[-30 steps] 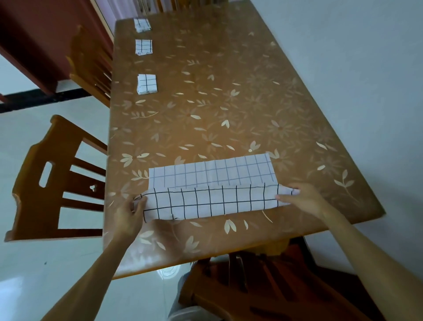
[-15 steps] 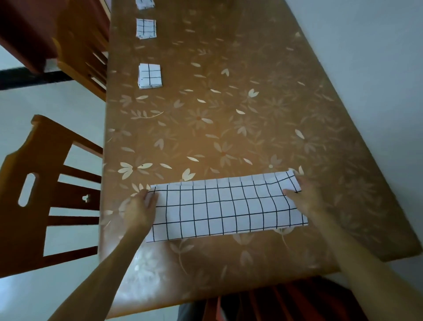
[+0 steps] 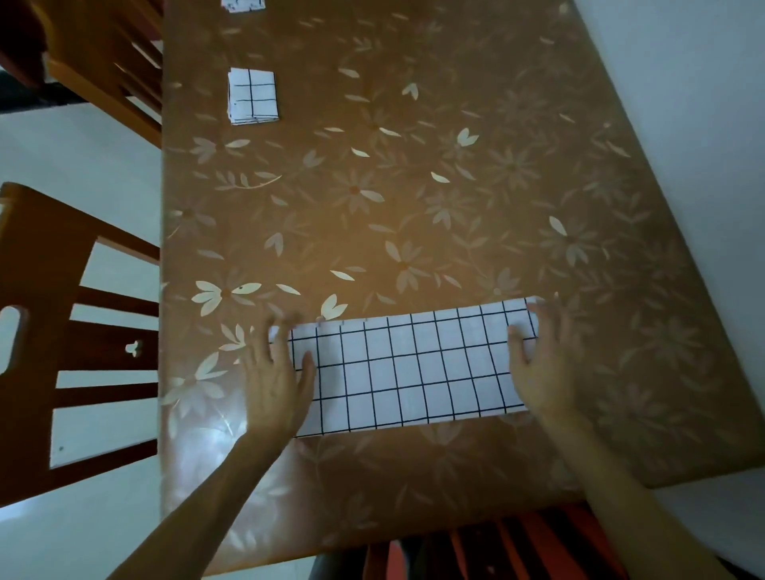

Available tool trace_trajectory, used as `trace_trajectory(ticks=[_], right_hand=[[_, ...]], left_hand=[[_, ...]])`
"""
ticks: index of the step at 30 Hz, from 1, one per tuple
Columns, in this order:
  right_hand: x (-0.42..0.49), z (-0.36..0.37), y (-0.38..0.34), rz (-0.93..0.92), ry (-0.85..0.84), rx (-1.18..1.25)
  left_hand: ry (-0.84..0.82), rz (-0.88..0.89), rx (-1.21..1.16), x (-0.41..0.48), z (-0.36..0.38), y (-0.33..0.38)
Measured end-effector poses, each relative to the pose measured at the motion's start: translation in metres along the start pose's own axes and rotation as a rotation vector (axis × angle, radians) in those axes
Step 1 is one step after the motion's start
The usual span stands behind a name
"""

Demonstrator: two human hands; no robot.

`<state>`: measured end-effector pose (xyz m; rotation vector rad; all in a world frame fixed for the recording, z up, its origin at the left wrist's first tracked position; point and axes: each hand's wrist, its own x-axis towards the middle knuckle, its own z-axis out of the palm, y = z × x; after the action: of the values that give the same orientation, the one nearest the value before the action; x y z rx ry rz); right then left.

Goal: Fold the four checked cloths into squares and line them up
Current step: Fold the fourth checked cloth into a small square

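Wooden chair (image 3: 49, 331) at the far left of the frame, slatted back close to the counter edge, pale floor (image 3: 82, 157) showing between the slats. Second chair (image 3: 103, 62) in the upper left corner, also beside the counter (image 3: 455, 186), a brown top printed with pale flowers and leaves and filling the middle of the frame. Folded square (image 3: 252, 96) of checked cloth on the upper left part of the counter, near its left edge, layers stacked flat; sliver of another folded cloth (image 3: 242, 4) beyond it, cut off by the top of the frame. Left hand (image 3: 277, 372) at lower middle-left, palm down on the left end of the long cloth strip (image 3: 414, 368), fingers (image 3: 278, 337) straight and spread apart, tips blurred, thumb lying on the fabric, nothing gripped. Strip white with a dark grid, flat on the counter at lower middle, long side running across the frame and rising slightly toward the right, well apart from the folded square. Right hand (image 3: 542, 364) on the strip's right end, palm down, fingers straight and loosely apart, pressing rather than pinching. Reddish third chair (image 3: 517, 546) below the counter's near edge at the bottom. Pale wall (image 3: 683, 124) along the right side.
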<state>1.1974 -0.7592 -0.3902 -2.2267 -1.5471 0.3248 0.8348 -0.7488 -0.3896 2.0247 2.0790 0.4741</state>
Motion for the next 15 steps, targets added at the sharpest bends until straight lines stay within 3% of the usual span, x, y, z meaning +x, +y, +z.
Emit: trace_trajectory(ticks=[2, 6, 10, 15], right_hand=[[-0.022, 0.012, -0.028, -0.216, -0.089, -0.021], [-0.054, 0.053, -0.066, -0.430, -0.316, -0.150], [-0.064, 0.074, -0.067, -0.433, -0.427, -0.339], [-0.070, 0.075, -0.063, -0.406, -0.462, -0.347]], left_hand=[[-0.128, 0.201, -0.011, -0.014, 0.012, 0.030], [-0.374, 0.456, 0.102, -0.033, 0.052, 0.068], [-0.431, 0.520, 0.213, -0.028, 0.069, 0.064], [-0.450, 0.567, 0.265, -0.026, 0.068, 0.058]])
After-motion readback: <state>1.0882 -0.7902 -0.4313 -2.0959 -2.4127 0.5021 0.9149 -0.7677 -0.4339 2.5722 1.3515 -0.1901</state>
